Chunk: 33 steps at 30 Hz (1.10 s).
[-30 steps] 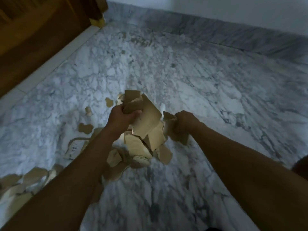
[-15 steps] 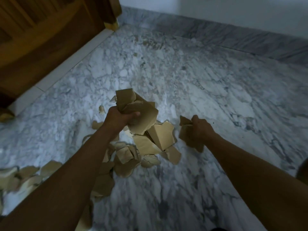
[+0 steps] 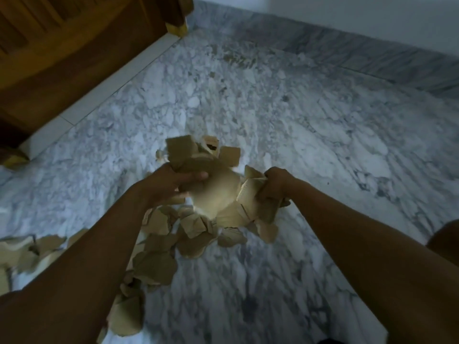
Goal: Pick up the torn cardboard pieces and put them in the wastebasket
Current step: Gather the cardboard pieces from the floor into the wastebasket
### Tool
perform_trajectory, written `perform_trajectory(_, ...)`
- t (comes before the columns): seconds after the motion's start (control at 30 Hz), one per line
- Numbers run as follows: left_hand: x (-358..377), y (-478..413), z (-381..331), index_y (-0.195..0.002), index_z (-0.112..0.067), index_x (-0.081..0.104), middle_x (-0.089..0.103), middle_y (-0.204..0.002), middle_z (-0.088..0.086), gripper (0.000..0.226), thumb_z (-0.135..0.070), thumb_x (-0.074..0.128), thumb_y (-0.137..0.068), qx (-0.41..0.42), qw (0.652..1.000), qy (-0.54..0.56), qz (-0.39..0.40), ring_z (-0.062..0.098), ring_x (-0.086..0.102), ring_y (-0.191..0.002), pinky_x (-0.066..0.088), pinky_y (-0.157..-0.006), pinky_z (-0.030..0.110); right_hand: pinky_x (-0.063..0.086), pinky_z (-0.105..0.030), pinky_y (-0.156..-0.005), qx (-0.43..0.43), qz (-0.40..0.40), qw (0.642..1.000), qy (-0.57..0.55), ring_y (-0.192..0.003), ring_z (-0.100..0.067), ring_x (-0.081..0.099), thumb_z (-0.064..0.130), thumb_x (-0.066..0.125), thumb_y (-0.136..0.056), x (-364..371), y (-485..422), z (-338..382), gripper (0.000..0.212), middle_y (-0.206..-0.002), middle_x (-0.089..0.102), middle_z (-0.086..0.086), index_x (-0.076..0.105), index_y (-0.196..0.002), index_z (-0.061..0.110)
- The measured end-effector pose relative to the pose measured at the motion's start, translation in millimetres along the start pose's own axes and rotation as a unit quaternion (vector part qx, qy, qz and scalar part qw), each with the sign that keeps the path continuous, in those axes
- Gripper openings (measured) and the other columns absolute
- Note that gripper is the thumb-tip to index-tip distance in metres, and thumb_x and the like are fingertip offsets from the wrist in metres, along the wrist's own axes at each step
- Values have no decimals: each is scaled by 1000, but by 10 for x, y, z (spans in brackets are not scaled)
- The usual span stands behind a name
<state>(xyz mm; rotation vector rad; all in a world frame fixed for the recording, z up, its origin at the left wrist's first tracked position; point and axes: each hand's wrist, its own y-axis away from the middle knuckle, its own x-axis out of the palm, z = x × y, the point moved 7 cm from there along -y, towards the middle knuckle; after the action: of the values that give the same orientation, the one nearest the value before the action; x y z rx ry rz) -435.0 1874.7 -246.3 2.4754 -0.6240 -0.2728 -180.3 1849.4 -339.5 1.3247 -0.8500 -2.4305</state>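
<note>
Gripping bunches of torn brown cardboard pieces (image 3: 211, 192) above a grey-veined white marble floor (image 3: 310, 135), left hand (image 3: 171, 184) and right hand (image 3: 275, 184) are both closed; more scraps lie below. Overfull handfuls could shed pieces. No wastebasket visible.

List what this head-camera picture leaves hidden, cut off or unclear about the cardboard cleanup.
- Wastebasket: nowhere in the head view; its place cannot be told.
- Loose pieces on the floor: partly covered by the left forearm; the count is unclear.
- Scraps at far left: cut off by the picture's edge.
- Right hand: its fingers are hidden behind the held cardboard.
- Left hand: its bundle overlaps; the number of pieces is unclear.
</note>
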Motion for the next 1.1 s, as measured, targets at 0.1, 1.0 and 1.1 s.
perform_trajectory(0.1, 64, -57, 372, -99, -28, 77, 76, -96, -6, 45, -36, 93, -58, -92, 969, -227, 26, 9, 71, -91, 58, -66, 26, 49, -33, -74, -7, -59, 998, 17, -99, -28, 58, 36, 81, -69, 71, -78, 9, 46, -118, 59, -13, 57, -101, 15)
perform_trajectory(1.0, 223, -167, 591, -109, -17, 67, 70, -89, -1, 40, -22, 86, -73, 38, 958, -246, -144, 16, 66, -83, 51, -67, 25, 41, -31, -67, -107, -171, 972, 125, -83, -18, 56, 41, 71, -74, -557, 361, 96, 30, -91, 51, 5, 56, -94, 25)
perform_trajectory(1.1, 287, -160, 684, -111, -15, 72, 74, -98, 9, 39, -25, 83, -75, 61, 936, -307, -161, 26, 68, -95, 51, -77, 31, 41, -31, -64, -96, -181, 963, 174, -86, -22, 60, 32, 69, -77, -224, 345, 0, 25, -89, 54, 2, 54, -95, 22)
